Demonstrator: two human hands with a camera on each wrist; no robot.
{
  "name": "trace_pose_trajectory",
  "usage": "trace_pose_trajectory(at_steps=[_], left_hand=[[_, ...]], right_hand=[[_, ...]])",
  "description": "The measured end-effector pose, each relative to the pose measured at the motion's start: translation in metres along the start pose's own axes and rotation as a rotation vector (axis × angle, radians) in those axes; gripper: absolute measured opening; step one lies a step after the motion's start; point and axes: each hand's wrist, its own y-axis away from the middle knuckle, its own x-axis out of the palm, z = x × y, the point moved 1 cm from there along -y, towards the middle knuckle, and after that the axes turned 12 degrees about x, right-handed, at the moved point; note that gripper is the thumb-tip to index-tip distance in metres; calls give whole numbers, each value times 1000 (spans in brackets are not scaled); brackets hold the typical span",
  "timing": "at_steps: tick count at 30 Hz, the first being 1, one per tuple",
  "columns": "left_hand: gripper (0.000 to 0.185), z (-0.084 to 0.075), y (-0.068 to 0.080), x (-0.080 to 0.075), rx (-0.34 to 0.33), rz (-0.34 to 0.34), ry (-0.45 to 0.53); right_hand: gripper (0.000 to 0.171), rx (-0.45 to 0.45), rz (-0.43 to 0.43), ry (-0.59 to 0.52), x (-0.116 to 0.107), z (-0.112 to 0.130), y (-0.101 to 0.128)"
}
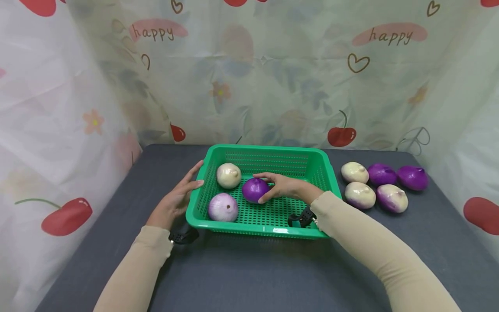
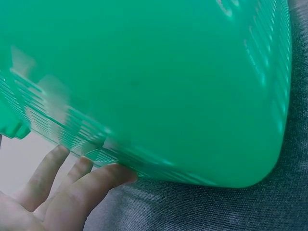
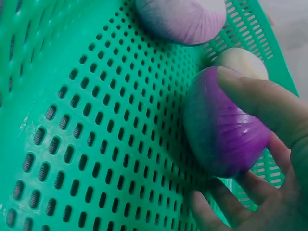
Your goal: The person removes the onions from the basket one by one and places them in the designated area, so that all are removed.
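Inside a green plastic basket (image 1: pixel 269 227), my right hand (image 1: pixel 286 186) grips a dark purple onion (image 1: pixel 254 190) between thumb and fingers. In the right wrist view the same purple onion (image 3: pixel 226 125) is near the perforated basket floor, with the thumb across its upper side. A white onion (image 1: pixel 228 175) and a pale purple onion (image 1: pixel 223 207) sit at the basket's left end. My left hand (image 1: pixel 175 201) rests against the basket's left side, fingers extended. In the left wrist view its fingers (image 2: pixel 91 187) touch the green wall (image 2: pixel 168 106).
Several more onions lie on the dark grey table (image 1: pixel 249 273) right of the basket: white ones (image 1: pixel 354 172), purple ones (image 1: pixel 412 178) and a white-and-purple one (image 1: pixel 392 199). A patterned curtain (image 1: pixel 265 86) stands behind and along both sides.
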Motion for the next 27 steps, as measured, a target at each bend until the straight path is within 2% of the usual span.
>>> trace_pose_trajectory(at_steps=[15,27], left_hand=[[69,-1,1,0,-1,-10,20],[68,1,0,-1,-8,-15,22]], right_hand=[[81,-20,-49,29,0,-1,-3],[77,-46,-122,25,-2,4,7]])
